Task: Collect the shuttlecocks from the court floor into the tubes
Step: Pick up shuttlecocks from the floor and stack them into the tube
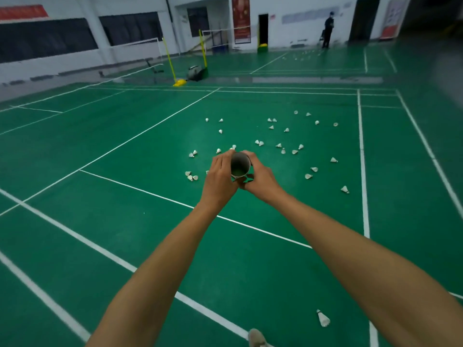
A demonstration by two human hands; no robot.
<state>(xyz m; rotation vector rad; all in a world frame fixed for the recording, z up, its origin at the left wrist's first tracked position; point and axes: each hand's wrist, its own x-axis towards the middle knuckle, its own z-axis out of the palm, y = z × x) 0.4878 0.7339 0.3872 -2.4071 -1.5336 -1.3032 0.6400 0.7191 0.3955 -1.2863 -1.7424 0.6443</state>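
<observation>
- The left hand (220,177) and the right hand (261,177) meet at the end of two outstretched bare arms. Both grasp one grey cardboard tube (240,164), with the fingers curled round its sides.
- The left hand wraps the tube's left side. The right hand holds its right side and lower edge.
- The tube's open mouth faces back toward the person. The inside is dark and greenish at the far end, and I cannot tell whether anything sits in it.
- Beyond the hands and to both sides of them, many white feathered shuttlecocks (308,176) lie scattered on the green court floor (100,216). Most lie beyond the right hand.
- A small cluster of three (191,177) lies just left of the left hand.
- A lone shuttlecock (323,318) lies on its side much nearer the person than the hands are, beneath the right forearm.
- A white court line (150,193) runs across the floor under both forearms.
- The toe of a pale shoe (255,338) shows at the bottom edge, between the arms.
- Far beyond the left hand stand yellow net posts (170,60).
- Far beyond the right hand a person in dark clothes (327,30) stands by the white wall.
</observation>
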